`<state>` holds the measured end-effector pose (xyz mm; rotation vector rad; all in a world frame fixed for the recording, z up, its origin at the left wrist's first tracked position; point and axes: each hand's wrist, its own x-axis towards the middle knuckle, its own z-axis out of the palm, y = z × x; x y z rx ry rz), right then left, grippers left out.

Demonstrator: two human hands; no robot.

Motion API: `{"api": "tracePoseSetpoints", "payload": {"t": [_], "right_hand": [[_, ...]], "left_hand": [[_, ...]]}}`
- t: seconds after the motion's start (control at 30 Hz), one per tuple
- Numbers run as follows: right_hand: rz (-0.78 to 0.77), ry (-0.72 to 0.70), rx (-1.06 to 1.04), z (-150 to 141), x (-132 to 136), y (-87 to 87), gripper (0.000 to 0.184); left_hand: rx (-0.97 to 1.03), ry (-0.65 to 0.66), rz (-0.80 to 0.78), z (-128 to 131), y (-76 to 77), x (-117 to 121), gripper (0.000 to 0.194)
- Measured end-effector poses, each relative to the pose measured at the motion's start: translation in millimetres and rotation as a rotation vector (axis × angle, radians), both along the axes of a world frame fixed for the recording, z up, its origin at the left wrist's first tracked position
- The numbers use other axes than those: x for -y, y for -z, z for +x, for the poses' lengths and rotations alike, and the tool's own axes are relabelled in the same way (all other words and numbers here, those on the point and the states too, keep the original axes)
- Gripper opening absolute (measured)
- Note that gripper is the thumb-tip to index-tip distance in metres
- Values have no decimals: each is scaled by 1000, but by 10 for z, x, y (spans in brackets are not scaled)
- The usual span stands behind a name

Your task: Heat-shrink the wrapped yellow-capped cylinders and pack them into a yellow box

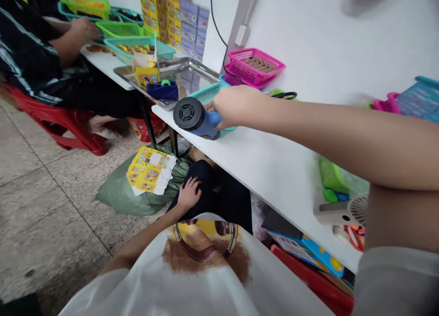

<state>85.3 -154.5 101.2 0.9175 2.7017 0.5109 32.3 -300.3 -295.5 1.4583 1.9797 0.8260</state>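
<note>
My right hand (236, 106) reaches across the white table (267, 165) and is closed round the blue handle of a heat gun (194, 117) with a black vented back, which lies at the table's near-left edge. Just behind it stands a teal basket (207, 93). My left hand (188, 193) rests on my knee below the table, fingers spread and holding nothing.
A metal tray (192, 71) holds a blue tape dispenser (163, 89) and yellow cartons. A pink basket (255, 66) stands by the wall. Another person's hand (82, 30) works at baskets far left. Yellow flat cartons (149, 169) lie on a green bag on the floor. A small fan (343, 211) sits on the right.
</note>
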Motion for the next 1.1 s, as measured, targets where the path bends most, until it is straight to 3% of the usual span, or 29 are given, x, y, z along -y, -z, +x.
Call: {"api": "tracePoseSetpoints", "payload": {"t": [0.13, 0.23, 0.37, 0.47, 0.57, 0.7, 0.93, 1.0, 1.1], "right_hand": [[21, 117, -45, 379, -120, -313, 41], [86, 153, -235, 743, -296, -536, 43], [141, 282, -359, 1098, -649, -572, 41], [78, 339, -357, 1227, -953, -441, 35], [-17, 333, -358, 1286, -1221, -299, 34], [-68, 370, -359, 1304, -1494, -207, 37], [-36, 376, -399, 1311, -1835, -177, 37], [-71, 391, -438, 1338, -1884, -172, 35], [-135, 453, -511, 1418, -1945, -195, 39]], "left_hand": [[230, -59, 102, -112, -22, 89, 27], [442, -131, 212, -324, -219, 48, 24], [685, -227, 374, -740, -837, -428, 29], [838, -269, 431, -965, -1367, -1022, 31], [976, -311, 412, -986, -1705, -1541, 41], [1083, -350, 412, -797, -1822, -1863, 63], [1296, -415, 440, -561, -1821, -1924, 91], [1293, -434, 407, -557, -1909, -1949, 89], [1244, -397, 364, -605, -2171, -1993, 84]]}}
